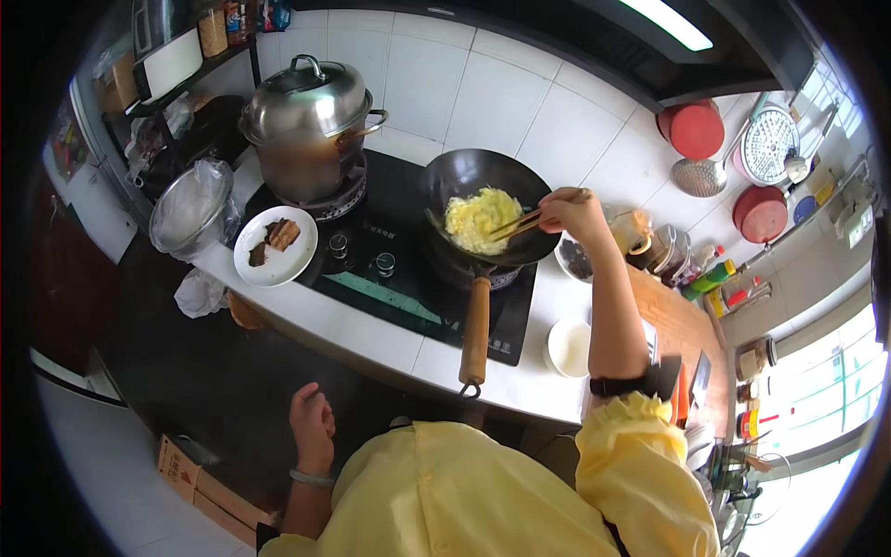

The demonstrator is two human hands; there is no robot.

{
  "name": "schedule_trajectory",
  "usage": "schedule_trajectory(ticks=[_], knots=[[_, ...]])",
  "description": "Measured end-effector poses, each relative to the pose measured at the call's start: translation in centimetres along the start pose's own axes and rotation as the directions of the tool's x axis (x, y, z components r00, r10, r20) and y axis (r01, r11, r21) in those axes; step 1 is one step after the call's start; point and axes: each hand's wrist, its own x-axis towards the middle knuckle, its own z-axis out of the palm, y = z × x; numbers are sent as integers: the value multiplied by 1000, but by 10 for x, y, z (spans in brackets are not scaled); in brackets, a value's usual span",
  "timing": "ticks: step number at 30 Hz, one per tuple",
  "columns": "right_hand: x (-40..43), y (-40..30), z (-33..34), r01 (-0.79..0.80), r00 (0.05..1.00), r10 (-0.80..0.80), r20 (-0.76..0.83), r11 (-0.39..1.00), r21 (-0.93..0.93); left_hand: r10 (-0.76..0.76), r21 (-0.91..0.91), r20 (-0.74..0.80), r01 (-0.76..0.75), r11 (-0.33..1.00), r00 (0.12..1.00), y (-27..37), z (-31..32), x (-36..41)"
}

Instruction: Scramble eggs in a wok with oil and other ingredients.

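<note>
My right hand (572,212) grips a pair of wooden chopsticks (522,224), whose tips touch yellow scrambled egg (484,217) inside a dark wok (452,170). The wok stands on the right burner of a black glass gas hob (390,278), its wooden handle (476,327) pointing towards me over the counter edge. My left hand (312,425) hangs beside my body, fingers loosely curled, with nothing seen in it. On the left burner stands a lidded steel pot (310,132). A white plate (278,275) with several pieces of browned meat (283,234) lies left of the hob knobs.
Right of the hob are a white bowl (569,348) and a bowl of dark food (575,259). A wooden board (686,313) and seasoning bottles stand farther right. Ladles and red lids (696,131) hang on the wall. A bag-wrapped round container (191,209) sits at the counter's left end.
</note>
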Motion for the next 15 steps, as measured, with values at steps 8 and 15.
schedule_trajectory(ticks=[8,15], knots=[[5,-2,8,-25,999,22,43,997,72,-26,1,4,26,1000,1000,4,1,-4],[5,-3,16,35,998,-43,-55,990,-134,-7,-5,7,7,1000,1000,5,-4,-5]])
